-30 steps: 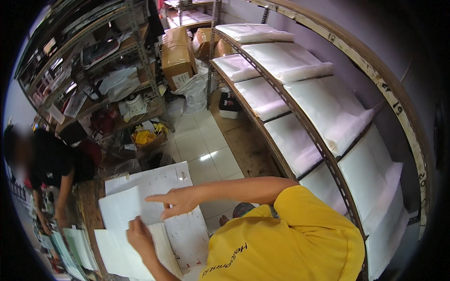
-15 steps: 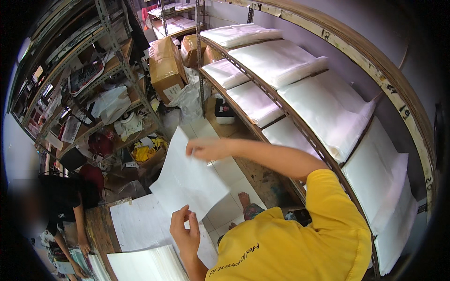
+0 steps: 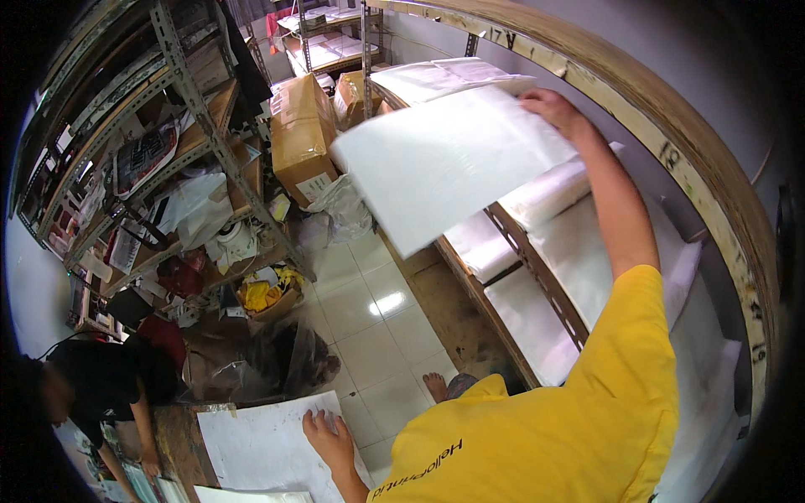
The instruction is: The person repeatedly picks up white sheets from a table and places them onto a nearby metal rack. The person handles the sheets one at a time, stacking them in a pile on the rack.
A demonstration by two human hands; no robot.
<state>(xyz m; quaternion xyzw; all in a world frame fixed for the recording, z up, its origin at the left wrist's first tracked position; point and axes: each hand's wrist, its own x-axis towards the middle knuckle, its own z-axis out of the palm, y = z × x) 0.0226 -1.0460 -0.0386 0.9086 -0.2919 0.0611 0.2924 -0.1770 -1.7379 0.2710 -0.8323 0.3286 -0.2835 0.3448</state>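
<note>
The right hand (image 3: pixel 549 107) pinches the far edge of a large white sheet (image 3: pixel 453 163), thin and flexing, held aloft over the wooden shelf (image 3: pixel 511 243) stacked with pale, glossy bagged bundles. The left hand (image 3: pixel 329 438) lies flat, fingers spread, on another white sheet (image 3: pixel 251 444) at the near edge of the surface (image 3: pixel 172 440). Judging by this, one sheet is lifted and not yet laid down; more sheets remain on the surface.

The person wears a bright yellow short-sleeved T-shirt with a line of dark printed lettering across the front. Both forearms are bare, as are the left hand (image 3: pixel 329 438) and right hand (image 3: pixel 549 107); one foot below looks bare, though it is small.
</note>
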